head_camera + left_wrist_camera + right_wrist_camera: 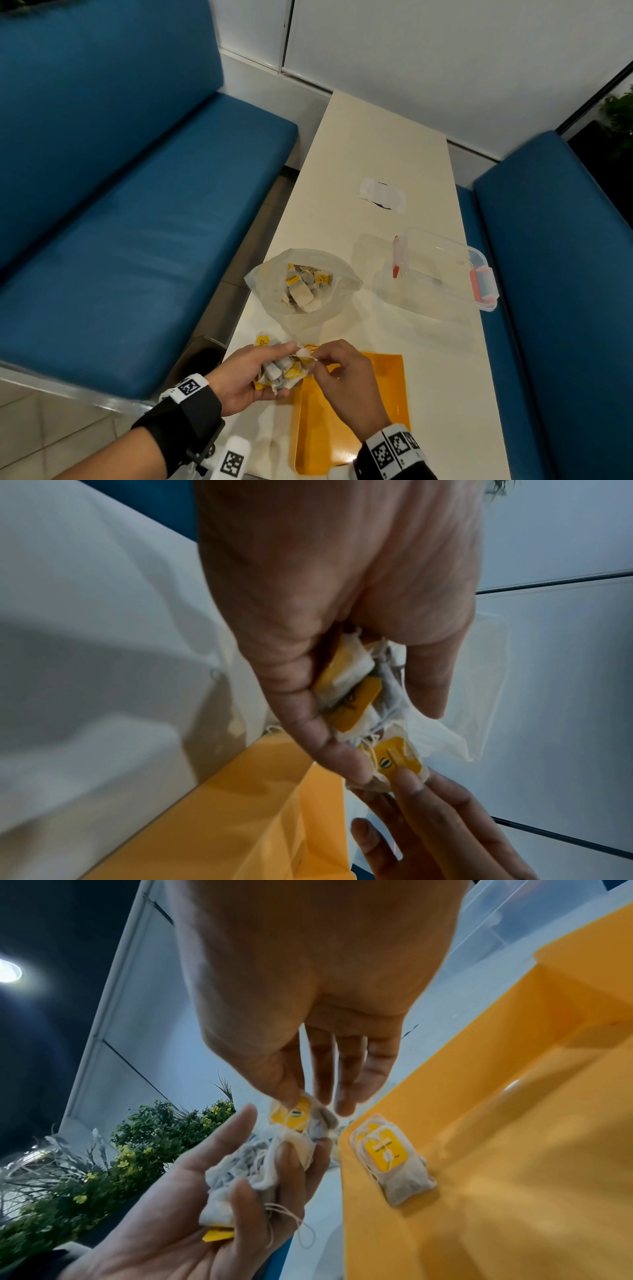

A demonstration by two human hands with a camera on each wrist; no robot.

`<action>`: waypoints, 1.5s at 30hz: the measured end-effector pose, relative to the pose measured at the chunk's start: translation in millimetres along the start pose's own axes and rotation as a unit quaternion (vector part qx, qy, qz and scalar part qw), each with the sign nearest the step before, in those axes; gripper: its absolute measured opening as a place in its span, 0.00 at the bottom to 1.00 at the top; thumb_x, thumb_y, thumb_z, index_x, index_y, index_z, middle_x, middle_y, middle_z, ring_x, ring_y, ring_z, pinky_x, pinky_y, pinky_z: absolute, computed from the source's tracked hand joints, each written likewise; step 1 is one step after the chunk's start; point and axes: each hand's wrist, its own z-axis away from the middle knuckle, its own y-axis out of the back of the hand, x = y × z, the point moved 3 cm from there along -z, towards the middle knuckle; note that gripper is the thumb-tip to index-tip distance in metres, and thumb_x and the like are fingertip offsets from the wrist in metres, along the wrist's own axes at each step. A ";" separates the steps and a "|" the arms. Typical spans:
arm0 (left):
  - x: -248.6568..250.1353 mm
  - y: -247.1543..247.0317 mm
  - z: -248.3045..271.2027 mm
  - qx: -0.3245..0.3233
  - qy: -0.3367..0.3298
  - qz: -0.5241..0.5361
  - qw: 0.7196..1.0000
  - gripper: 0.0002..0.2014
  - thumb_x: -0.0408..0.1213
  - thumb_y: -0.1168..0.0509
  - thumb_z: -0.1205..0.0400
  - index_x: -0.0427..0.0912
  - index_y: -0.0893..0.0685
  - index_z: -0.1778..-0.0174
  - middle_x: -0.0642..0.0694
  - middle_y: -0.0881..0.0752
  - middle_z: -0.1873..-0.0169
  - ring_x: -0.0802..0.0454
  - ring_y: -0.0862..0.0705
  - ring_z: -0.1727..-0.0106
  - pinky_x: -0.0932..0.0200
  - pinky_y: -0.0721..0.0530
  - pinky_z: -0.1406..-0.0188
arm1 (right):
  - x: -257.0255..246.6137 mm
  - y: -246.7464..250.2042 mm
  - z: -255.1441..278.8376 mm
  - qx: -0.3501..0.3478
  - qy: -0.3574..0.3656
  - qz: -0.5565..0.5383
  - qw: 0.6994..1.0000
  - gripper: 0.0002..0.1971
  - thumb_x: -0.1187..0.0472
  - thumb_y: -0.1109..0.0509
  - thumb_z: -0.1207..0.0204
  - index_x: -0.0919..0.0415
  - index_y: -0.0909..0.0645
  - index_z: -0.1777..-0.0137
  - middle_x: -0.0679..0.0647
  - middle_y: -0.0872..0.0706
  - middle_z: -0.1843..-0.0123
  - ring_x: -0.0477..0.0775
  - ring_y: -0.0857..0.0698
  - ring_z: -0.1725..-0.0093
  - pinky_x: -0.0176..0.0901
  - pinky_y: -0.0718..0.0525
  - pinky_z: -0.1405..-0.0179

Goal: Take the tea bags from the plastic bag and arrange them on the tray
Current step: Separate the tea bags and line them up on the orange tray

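My left hand (253,373) cups a bunch of tea bags (284,371) with yellow tags, just left of the orange tray (387,394). In the left wrist view the bunch of tea bags (356,693) lies between my thumb and fingers. My right hand (337,373) pinches one tea bag (291,1115) at the top of that bunch by its yellow tag. One tea bag (390,1158) lies in the tray (514,1150) near its far left corner. The open plastic bag (303,284) with several more tea bags stands on the table beyond my hands.
A clear plastic box (442,270) with red clips lies to the right of the bag. A white paper scrap (383,194) lies further back on the cream table (438,359). Blue benches (137,240) flank the table on both sides.
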 end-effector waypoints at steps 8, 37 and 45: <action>-0.9 5.1 -1.2 0.017 -0.015 0.004 1.000 0.19 0.48 0.26 0.21 0.39 0.08 0.39 0.36 0.09 0.46 0.44 0.10 0.53 0.48 0.10 0.53 | -3.4 11.4 -5.5 0.052 0.003 0.027 0.998 0.04 0.63 0.21 0.26 0.51 0.10 0.57 0.41 0.15 0.55 0.44 0.15 0.55 0.23 0.24 0.62; 1.3 29.1 -2.1 0.054 -0.015 -0.070 0.996 0.17 0.39 0.21 0.23 0.37 0.12 0.40 0.34 0.08 0.45 0.40 0.07 0.50 0.52 0.11 0.59 | 29.8 45.6 -18.1 -0.045 -0.199 -0.177 0.963 0.02 0.68 0.21 0.28 0.62 0.10 0.59 0.55 0.13 0.66 0.49 0.22 0.66 0.39 0.28 0.70; -3.7 25.6 -11.7 0.065 -0.006 -0.120 0.991 0.22 0.41 0.19 0.25 0.35 0.13 0.39 0.33 0.08 0.46 0.40 0.07 0.49 0.52 0.12 0.58 | 55.3 32.5 -7.9 -0.069 -0.253 -0.270 0.926 0.03 0.73 0.25 0.25 0.66 0.16 0.57 0.61 0.14 0.64 0.52 0.18 0.64 0.38 0.31 0.74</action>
